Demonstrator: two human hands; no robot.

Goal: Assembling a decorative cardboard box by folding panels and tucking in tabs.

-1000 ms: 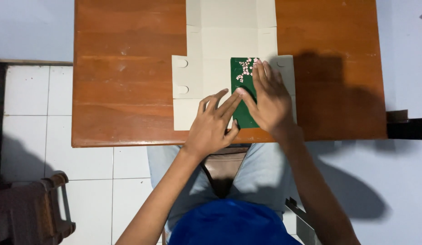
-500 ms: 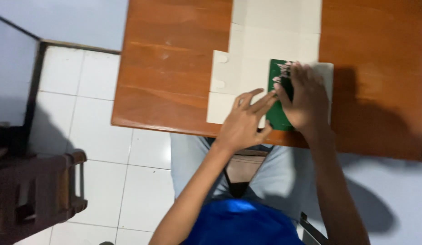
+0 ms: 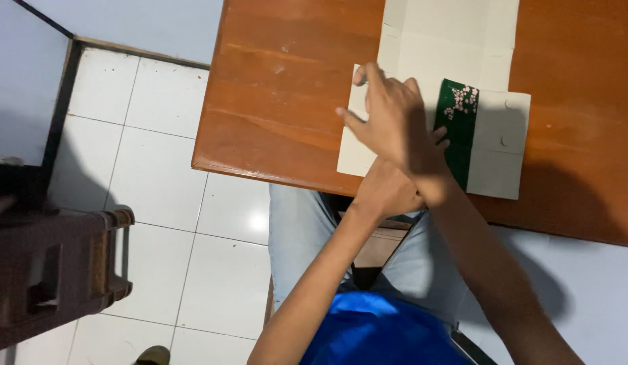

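Observation:
A flat, unfolded cream cardboard box (image 3: 449, 40) lies on the wooden table (image 3: 287, 101). One of its panels is green with small pink flowers (image 3: 457, 128). My right hand (image 3: 388, 118) reaches across to the box's left flap and lies on it with the fingers spread, holding nothing. My left hand (image 3: 388, 192) sits at the table's front edge against the box's near edge. My right forearm crosses over it and hides its fingers. A cream side flap with two round notches (image 3: 499, 145) lies to the right of the green panel.
A dark brown plastic chair (image 3: 50, 270) stands on the white tiled floor (image 3: 158, 176) at the left. My blue shirt (image 3: 388, 331) and grey trousers fill the bottom middle. A shoe tip (image 3: 152, 355) shows at the bottom edge.
My right hand has moved from the green panel leftward onto the left flap, crossing over my left hand. The view has swung left, showing more floor.

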